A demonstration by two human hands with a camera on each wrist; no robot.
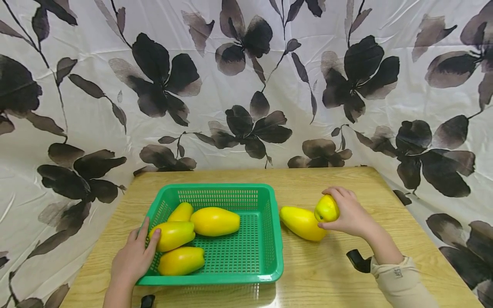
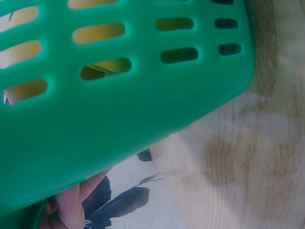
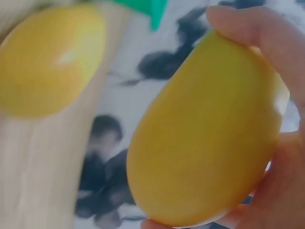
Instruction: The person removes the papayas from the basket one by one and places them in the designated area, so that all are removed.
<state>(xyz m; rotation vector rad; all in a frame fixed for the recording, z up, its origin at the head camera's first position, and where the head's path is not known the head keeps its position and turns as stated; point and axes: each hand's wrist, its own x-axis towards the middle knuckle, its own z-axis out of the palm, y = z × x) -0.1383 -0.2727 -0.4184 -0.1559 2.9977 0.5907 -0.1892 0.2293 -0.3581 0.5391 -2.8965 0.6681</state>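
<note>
My left hand grips the left rim of a green plastic basket, the thumb over the inner side. In the left wrist view, fingers show at the edge of the slotted basket wall. Off the basket's right side, my right hand holds a yellow papaya between thumb and fingers, its end turned to the head camera. The right wrist view shows this papaya lengthwise, greener at one end. Another papaya lies on the table beside the basket, partly behind the held one.
Several papayas lie in the left and middle of the basket, among them a large one and one near the front. The basket stands on a wooden table. A floral cloth hangs behind and around the table.
</note>
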